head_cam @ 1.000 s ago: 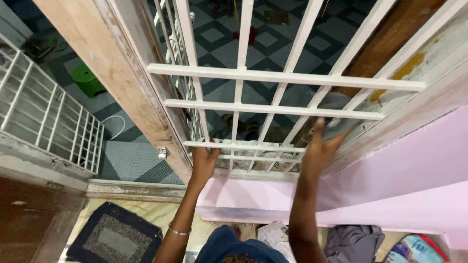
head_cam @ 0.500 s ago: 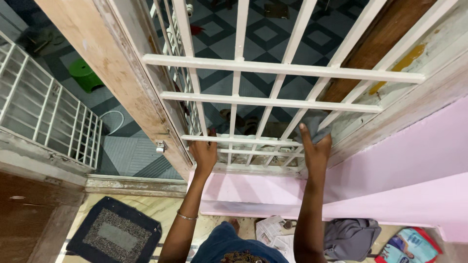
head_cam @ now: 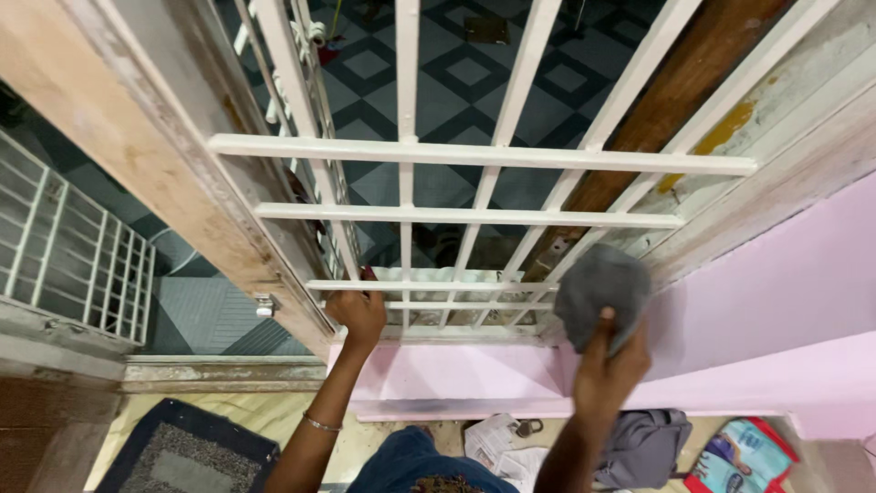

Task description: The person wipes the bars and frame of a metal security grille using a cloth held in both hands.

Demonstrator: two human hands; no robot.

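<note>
Just above the left hand (head_cam: 358,315), which grips a low crossbar of the white window grille (head_cam: 474,157), bars look clean; upper ones seem unwiped. Right hand (head_cam: 610,365), beside it, clutches a grey cloth (head_cam: 598,290) off the bars.

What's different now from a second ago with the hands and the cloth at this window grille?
The right hand has pulled the grey cloth back off the white grille bars, down and toward the person; it now holds the cloth bunched up in front of the pink wall. The left hand stayed gripping the same lower bar. The view has also shifted slightly.
</note>
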